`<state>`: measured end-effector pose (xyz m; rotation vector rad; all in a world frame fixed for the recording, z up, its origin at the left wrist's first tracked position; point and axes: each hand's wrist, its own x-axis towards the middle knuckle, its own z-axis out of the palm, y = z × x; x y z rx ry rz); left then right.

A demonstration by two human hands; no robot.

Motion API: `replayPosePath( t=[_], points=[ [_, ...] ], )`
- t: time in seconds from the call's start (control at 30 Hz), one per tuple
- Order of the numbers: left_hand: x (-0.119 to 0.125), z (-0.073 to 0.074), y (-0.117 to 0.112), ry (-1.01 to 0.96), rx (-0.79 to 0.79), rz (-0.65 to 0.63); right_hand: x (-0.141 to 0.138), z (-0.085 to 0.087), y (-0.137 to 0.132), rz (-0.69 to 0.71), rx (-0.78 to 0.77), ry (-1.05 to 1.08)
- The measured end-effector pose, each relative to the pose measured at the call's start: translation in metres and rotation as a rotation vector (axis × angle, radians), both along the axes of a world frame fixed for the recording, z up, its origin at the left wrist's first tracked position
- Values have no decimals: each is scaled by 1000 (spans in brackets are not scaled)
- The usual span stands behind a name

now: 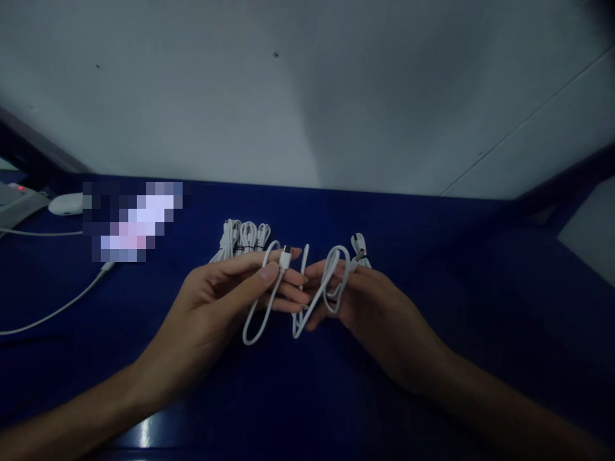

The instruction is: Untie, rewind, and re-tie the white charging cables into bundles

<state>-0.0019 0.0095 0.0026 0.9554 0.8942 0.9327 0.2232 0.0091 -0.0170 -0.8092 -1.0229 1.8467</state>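
Observation:
A white USB cable (311,308) hangs in loose loops between my two hands, above the blue table. My left hand (225,288) pinches it between thumb and fingers just by the USB plug (285,257), whose metal end points up. Other loops of the same cable lie over the fingers of my right hand (369,294), which is closed around it; a metal-tipped end (358,258) shows by the right index finger. The right thumb is mostly hidden. Behind my left hand lie several tied white cable bundles (247,235). Another tied bundle (359,246) sits behind my right hand.
On the left, a blurred-out bright object (144,221) has a white cord (72,314) running from it. Near it are a white rounded device (66,204) and a power strip (19,202) with a red light. A pale wall (240,115) rises behind the blue table (202,410).

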Motion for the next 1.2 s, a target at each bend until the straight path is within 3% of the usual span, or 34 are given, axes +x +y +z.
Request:
replayPosePath(
  t=[0.17,0.43,0.8,0.97,1.2],
  points=[
    [-3,-6,0,100,64,24,0,0,-1,64,-11,77],
    [-3,-2,-1,171,88,61,-1,4,-1,1,-24,15],
    [-8,-7,-4,256,100,72,-1,8,0,82,157,50],
    [-5,-3,-2,241,103,71,3,5,-1,51,218,-72],
    [-2,-3,-3,57,54,50,2,7,-3,46,191,-91]
  ],
)
